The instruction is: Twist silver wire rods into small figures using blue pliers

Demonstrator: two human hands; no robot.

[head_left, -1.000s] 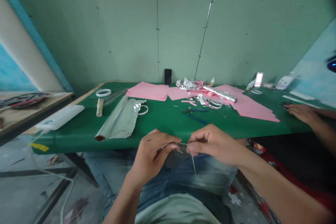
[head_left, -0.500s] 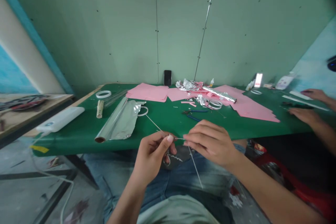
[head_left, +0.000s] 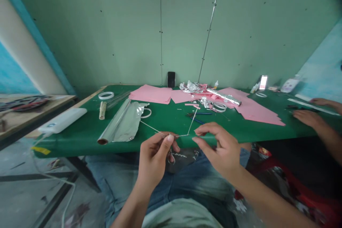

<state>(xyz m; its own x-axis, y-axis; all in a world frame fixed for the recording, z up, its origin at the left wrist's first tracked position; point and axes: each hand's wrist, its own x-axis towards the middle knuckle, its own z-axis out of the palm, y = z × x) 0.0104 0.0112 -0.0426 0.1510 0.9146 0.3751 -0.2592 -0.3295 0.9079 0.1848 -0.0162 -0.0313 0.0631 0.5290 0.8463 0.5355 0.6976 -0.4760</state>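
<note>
My left hand [head_left: 157, 153] pinches a thin, pale twisted wire [head_left: 183, 135] between thumb and fingers, just in front of the table edge. One straight end runs up and left past the hand; another bends up from the twisted stretch at right. Below the left fingers hangs a small loop with a twisted tail. My right hand [head_left: 217, 146] is beside the wire's right bend, its thumb and forefinger apart, with nothing visible between them. Pliers with blue handles [head_left: 200, 115] lie on the green table beyond the right hand.
A foil roll [head_left: 114, 124], a tape ring [head_left: 106, 95] and a white power strip [head_left: 62, 120] lie at left. Pink sheets [head_left: 151, 94] and crumpled foil [head_left: 192, 87] spread behind. A phone [head_left: 171, 79] leans on the wall. Another person's hands [head_left: 307, 117] work at far right.
My right hand has let go of the wire, its fingers parting. The wire's right end, which hung downward, now points up toward the pliers.
</note>
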